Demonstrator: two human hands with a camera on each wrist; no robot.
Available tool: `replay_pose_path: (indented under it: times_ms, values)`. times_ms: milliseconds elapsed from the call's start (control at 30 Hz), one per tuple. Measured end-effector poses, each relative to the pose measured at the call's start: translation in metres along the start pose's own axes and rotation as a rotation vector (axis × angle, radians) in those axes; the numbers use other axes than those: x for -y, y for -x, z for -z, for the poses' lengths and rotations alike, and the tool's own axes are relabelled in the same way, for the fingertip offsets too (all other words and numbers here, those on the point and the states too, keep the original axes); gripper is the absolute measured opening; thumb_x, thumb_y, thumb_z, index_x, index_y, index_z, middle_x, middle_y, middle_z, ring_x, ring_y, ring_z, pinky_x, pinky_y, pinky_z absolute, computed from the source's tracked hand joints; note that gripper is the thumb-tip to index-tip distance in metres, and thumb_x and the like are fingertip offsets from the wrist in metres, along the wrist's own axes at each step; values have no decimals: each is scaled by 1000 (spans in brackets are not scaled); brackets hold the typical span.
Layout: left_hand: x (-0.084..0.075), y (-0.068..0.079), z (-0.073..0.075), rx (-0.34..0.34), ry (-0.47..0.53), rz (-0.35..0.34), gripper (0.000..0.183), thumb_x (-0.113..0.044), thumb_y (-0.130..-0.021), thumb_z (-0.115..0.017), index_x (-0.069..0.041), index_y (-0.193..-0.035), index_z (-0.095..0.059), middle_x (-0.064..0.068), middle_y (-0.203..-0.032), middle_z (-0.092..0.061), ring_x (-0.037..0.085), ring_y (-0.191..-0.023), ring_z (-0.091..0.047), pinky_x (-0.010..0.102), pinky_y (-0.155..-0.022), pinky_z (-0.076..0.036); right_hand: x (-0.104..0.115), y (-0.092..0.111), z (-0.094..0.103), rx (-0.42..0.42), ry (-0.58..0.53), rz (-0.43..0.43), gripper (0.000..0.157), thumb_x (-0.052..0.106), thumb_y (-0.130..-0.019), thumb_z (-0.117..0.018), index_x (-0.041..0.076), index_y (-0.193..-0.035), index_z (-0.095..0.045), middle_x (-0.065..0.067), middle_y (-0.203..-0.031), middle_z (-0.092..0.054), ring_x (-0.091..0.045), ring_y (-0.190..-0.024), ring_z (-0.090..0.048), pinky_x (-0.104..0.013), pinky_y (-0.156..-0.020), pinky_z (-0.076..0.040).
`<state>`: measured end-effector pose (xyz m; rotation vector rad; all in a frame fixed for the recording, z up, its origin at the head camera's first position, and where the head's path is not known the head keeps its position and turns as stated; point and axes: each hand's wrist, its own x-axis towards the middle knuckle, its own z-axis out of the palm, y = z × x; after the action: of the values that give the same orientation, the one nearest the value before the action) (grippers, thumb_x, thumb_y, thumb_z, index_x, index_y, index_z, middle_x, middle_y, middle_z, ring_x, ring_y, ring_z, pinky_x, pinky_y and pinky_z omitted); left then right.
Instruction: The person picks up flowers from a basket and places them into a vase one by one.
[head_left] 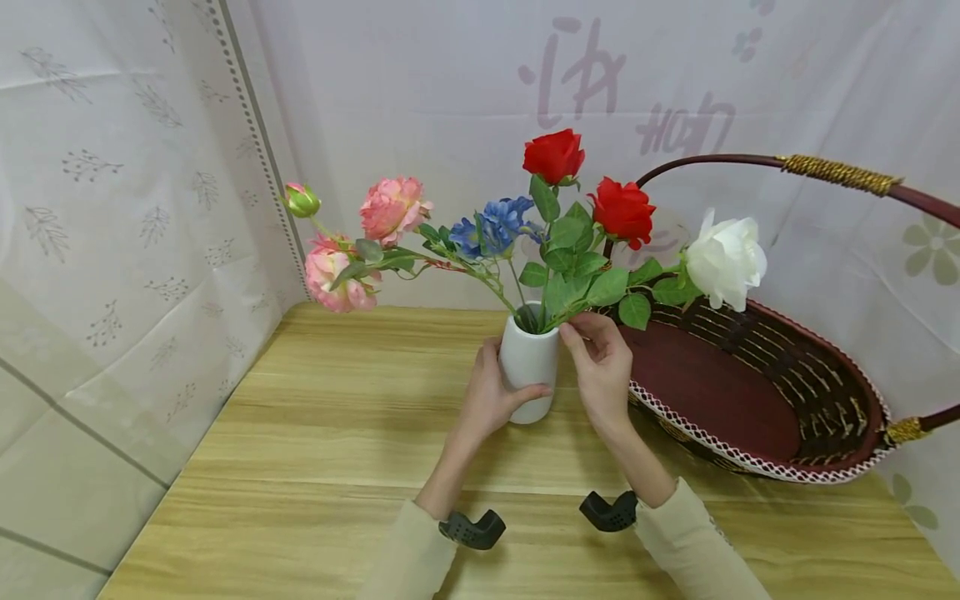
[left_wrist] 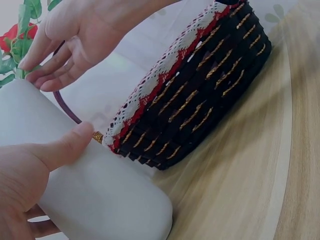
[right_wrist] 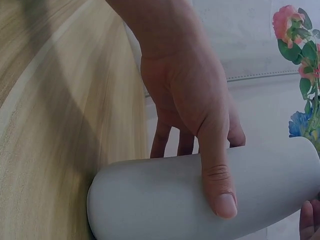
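Observation:
A white vase stands upright on the table, and my left hand grips its left side, thumb across the front. Its mouth holds artificial flowers: pink peonies leaning left, a blue flower, red roses and a white rose leaning right. At the right of the rim, my right hand pinches the white rose's stem between thumb and fingers. The left wrist view shows the right hand by the green stems over the vase. Stem ends are hidden inside the vase.
A dark woven basket with white lace trim and a tall arched handle stands right of the vase, behind my right forearm. Patterned cloth hangs behind the wooden table and along its left side.

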<state>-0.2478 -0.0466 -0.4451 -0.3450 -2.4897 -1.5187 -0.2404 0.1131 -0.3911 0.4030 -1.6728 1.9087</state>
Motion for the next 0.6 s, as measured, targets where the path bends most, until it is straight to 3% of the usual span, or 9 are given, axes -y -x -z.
replay_pose_path:
  times_ms: [300, 600]
  values:
    - [0, 3, -1, -1, -9, 3, 101, -40, -75, -91, -2, -148, -33, 19, -136, -48, 32, -118, -55, 50, -97, -48, 3, 3, 2, 35, -5, -1, 20, -3, -96, -66, -15, -112, -60, -6, -101, -65, -18, -93, -63, -24, -82, -53]
    - [-6, 4, 0, 45, -23, 1, 106, -41, -79, -87, -1, -155, -24, 22, -141, -44, 34, -122, -52, 51, -99, -47, 8, 6, 7, 64, 15, -4, 22, -2, -96, -65, -13, -115, -60, -12, -105, -63, -19, -94, -62, -25, -83, -54]
